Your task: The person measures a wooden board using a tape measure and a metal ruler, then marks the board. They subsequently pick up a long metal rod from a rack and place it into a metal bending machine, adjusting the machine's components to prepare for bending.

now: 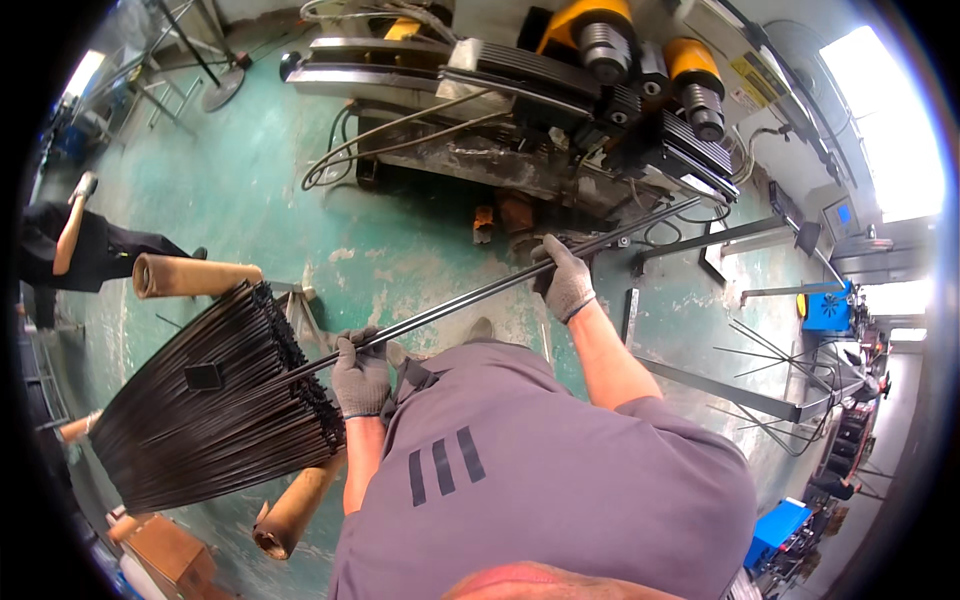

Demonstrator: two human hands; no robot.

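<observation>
Left hand: the gloved left hand [360, 375] is closed round the near part of a long black metal rod [460, 300]; its fingers [352, 352] wrap fully over the rod, no gap showing.
Right hand: the gloved right hand [566, 280] is closed on the same rod further along; its fingers [560, 258] curl over the top of it.
Rod, place: it passes through both fists, spanning the gap between them, and runs on beyond the right fingers toward the machine [600, 90].
Rod, axis: its long axis slants from lower left to upper right; the far end points at the machine's black ribbed rollers, the near end lies behind the left fingers among the bundle.
Bundle: a stack of like black rods [200, 400] lies just to the left of the left fingers, ends facing the person, resting on cardboard-coloured tubes [190, 275].
Floor: green painted floor [400, 250], worn in patches, lies below the rod.
Other person: a dark sleeve and forearm [70, 240] at the far left edge, well apart from both hands.
</observation>
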